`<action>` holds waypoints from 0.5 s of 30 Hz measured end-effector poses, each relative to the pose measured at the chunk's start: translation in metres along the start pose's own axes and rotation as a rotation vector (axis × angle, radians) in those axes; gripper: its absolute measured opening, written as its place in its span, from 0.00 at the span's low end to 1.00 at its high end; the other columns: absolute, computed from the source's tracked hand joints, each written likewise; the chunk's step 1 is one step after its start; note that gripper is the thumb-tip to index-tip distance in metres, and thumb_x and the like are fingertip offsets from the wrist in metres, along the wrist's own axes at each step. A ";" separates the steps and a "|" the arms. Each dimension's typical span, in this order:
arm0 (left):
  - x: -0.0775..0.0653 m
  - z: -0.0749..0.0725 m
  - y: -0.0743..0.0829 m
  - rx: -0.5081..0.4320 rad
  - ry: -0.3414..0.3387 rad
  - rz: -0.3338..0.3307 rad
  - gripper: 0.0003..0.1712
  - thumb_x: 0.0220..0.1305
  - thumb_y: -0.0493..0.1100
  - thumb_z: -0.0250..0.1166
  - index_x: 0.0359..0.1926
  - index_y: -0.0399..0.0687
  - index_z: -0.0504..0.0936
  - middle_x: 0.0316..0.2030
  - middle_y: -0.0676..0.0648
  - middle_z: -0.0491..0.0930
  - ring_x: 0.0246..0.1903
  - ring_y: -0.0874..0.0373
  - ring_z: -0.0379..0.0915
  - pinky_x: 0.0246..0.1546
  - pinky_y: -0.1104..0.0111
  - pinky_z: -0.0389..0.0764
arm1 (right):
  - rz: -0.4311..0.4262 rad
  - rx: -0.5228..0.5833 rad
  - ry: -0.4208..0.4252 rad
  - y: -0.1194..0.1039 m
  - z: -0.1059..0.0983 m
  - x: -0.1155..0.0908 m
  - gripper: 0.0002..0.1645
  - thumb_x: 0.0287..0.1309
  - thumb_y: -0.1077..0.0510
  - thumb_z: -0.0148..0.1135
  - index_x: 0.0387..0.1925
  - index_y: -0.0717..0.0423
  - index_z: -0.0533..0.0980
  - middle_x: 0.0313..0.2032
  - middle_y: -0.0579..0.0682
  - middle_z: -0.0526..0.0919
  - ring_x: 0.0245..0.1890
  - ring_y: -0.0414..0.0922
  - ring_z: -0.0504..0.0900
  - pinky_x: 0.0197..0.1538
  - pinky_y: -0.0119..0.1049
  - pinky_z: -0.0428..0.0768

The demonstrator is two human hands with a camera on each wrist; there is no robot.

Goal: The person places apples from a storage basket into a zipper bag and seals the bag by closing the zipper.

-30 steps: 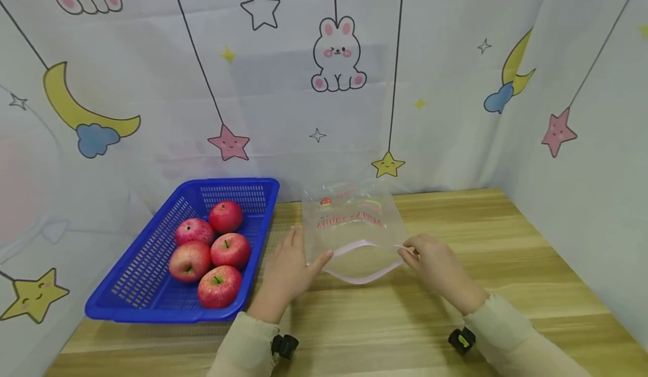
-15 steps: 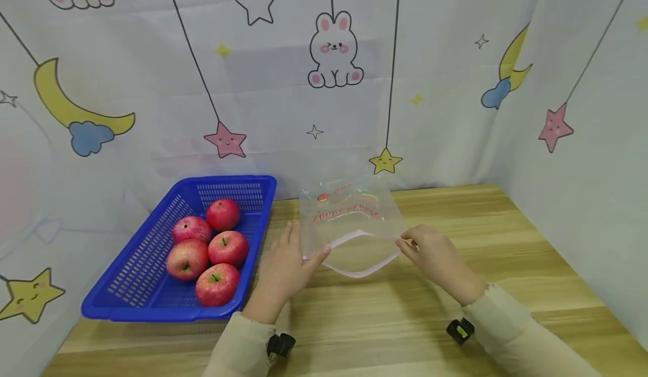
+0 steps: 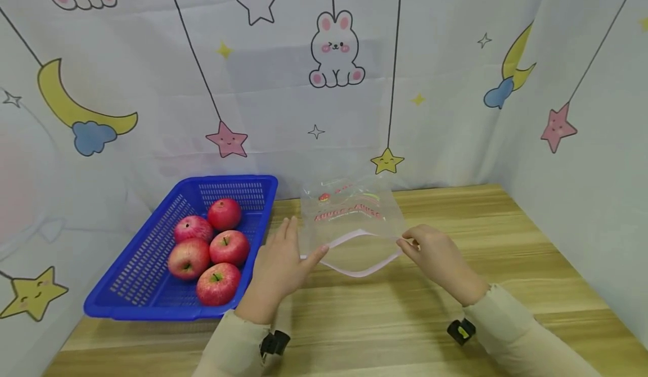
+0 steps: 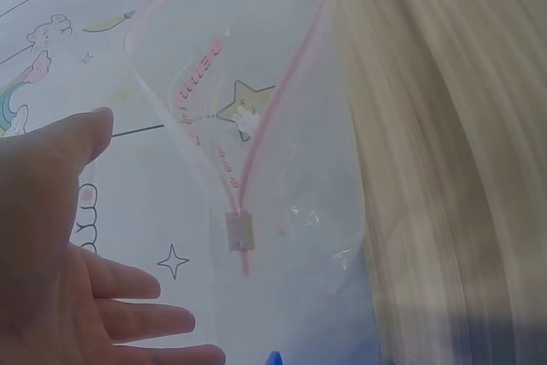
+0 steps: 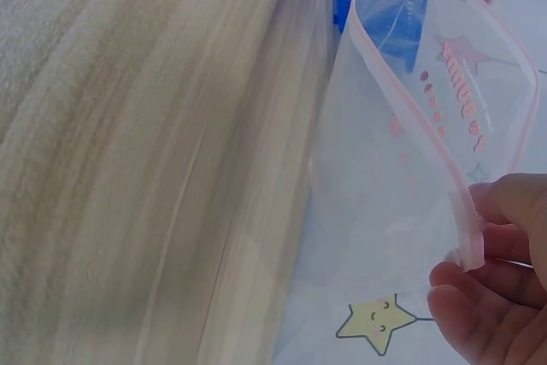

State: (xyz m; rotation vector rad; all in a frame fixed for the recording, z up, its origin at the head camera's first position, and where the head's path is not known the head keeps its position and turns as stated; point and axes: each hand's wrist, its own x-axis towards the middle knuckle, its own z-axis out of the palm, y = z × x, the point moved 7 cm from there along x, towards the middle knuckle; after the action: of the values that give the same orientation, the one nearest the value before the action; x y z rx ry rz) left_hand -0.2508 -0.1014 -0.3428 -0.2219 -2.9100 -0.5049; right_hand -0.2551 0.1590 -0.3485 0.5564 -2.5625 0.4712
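A clear plastic slider zip bag (image 3: 349, 208) with pink zip edges and red printed lettering stands on the table, its mouth spread apart toward me. My right hand (image 3: 439, 260) pinches the right end of the zip edge between thumb and fingers. Next to the bag's left end, my left hand (image 3: 278, 267) has its fingers and thumb straight and holds nothing. The left wrist view shows a gap between that hand and the slider (image 4: 240, 232) on the zip. Left of the left hand sits a blue plastic basket (image 3: 113, 312) with several red apples (image 3: 219, 284) in it.
The wood-grain table (image 3: 364, 332) runs back to a white curtain (image 3: 283, 101) printed with stars, moons and bunnies. Curtain also hangs along both sides. The basket's right rim is close beside the left hand.
My left hand has drawn slightly left, away from the bag's edge. My right hand keeps its pinch on the bag, whose mouth is spread a little wider than a second ago.
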 end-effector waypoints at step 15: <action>-0.003 -0.018 -0.004 0.077 -0.007 -0.002 0.53 0.58 0.71 0.54 0.67 0.32 0.59 0.65 0.33 0.64 0.60 0.36 0.66 0.53 0.45 0.73 | -0.012 0.007 -0.006 -0.002 0.000 0.002 0.08 0.55 0.57 0.65 0.30 0.60 0.82 0.29 0.54 0.84 0.26 0.43 0.80 0.29 0.36 0.79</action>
State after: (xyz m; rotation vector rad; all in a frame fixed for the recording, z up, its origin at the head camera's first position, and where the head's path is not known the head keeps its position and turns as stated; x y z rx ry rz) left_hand -0.2456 -0.1119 -0.3281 -0.2108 -2.9293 -0.3916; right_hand -0.2557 0.1571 -0.3476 0.5758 -2.5627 0.4756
